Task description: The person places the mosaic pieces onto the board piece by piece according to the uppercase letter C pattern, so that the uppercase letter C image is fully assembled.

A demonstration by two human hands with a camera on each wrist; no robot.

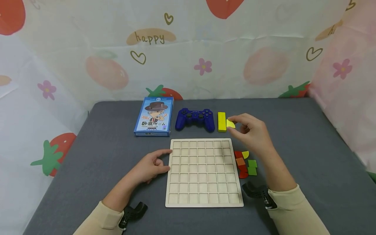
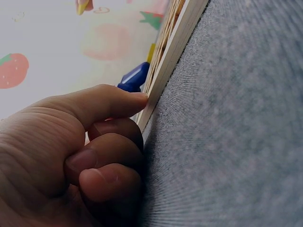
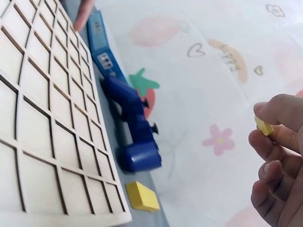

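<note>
Strawberry-printed white cloth hangs behind a grey felt-covered counter [image 1: 308, 147], and on this counter lies a pale wooden grid board with square cells [image 1: 202, 173], all cells without pieces.

The right hand [image 1: 249, 130] is lifted above the counter, behind the right back corner of the board, and it pinches a small yellow quarter-round wooden piece [image 1: 230, 123] between thumb and forefinger. The left hand [image 1: 151, 164] rests on the counter with its forefinger straight against the left edge of the board; the other fingers are curled loosely and hold nothing. It seems to steady the board.

Just right of the board lies a small heap of red, orange, green and yellow wooden pieces [image 1: 245, 163]. A long yellow wooden block [image 1: 221, 121] lies behind the board, next to a dark blue game controller [image 1: 195, 119], and a blue card game box with a cartoon figure [image 1: 153, 116] is further left.

I judge that the step in hand is carrying the first piece to the board. The next move calls for lowering the piece over one cell, turning it so that its straight sides meet the cell walls, and only then letting go.
</note>
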